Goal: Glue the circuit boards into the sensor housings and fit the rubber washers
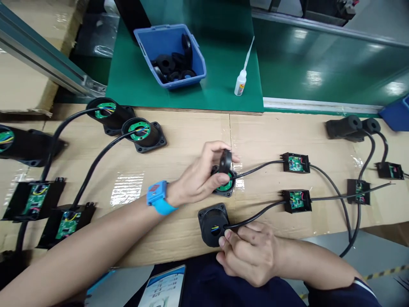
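Observation:
Between the thumb and fingers of my left hand (204, 175) is a black round cap (226, 161), held on edge. Just below it stands a black housing (225, 192) with a green circuit board inside, partly hidden by that hand. My right hand (251, 251) is closed, its thumb and index fingertips against the side of a nearer black housing (211, 236), beside the black cable (255, 215). What those fingertips pinch is hidden. Coloured wires show through the round hole of this nearer housing. Both cables run right to small black boxes with green boards (297, 200).
A blue bin (147, 55) of black round parts and a white squeeze bottle (240, 83) stand on the green board behind. More wired housings (145, 138) are on the cardboard (179, 128) at left, with others (343, 126) at far right. Cables hang over the front edge.

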A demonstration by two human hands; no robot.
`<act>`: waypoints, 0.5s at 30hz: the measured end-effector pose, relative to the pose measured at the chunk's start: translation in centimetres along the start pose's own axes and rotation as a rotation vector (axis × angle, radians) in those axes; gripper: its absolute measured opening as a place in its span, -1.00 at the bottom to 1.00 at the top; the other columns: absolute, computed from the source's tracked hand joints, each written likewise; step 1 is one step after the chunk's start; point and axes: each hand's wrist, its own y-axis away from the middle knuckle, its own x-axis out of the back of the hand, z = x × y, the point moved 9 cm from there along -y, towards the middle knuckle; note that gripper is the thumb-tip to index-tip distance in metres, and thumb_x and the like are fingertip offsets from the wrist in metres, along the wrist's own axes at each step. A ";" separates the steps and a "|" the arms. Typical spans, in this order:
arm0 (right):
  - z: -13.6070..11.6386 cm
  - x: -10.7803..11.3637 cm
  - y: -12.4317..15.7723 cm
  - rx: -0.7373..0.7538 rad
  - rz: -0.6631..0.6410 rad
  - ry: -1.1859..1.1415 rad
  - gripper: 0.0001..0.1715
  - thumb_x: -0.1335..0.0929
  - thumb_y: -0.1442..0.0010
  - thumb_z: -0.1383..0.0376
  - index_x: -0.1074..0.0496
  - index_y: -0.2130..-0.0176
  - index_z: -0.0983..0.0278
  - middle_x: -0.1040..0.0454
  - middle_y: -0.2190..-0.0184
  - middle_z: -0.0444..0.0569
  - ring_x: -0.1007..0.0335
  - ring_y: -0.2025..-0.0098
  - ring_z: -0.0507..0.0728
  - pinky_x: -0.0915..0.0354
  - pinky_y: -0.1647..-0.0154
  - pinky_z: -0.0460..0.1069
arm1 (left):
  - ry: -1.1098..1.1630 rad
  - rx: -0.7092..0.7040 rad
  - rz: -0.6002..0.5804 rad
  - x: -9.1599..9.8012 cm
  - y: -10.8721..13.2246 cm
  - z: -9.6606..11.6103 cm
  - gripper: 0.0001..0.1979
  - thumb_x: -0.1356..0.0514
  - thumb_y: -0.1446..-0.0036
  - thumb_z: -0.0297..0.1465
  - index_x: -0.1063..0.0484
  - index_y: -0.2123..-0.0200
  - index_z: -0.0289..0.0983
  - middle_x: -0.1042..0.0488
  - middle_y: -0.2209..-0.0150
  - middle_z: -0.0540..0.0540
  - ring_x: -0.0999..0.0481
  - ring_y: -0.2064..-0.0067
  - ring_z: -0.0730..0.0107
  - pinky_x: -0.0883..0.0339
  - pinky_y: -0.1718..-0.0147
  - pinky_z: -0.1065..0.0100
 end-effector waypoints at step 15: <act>2.5 0.6 -3.2 -0.030 -0.257 -0.229 -0.70 -0.37 -0.32 0.24 -0.51 0.45 0.26 -0.47 0.48 -0.26 -0.16 0.49 -0.01 0.13 -0.49 0.45 | 0.198 -0.040 -0.096 -1.4 1.6 0.5 -0.39 -0.06 -0.30 0.13 -0.10 -0.21 -0.11 -0.51 0.11 -0.14 -0.62 0.16 0.28 -0.49 0.15 0.26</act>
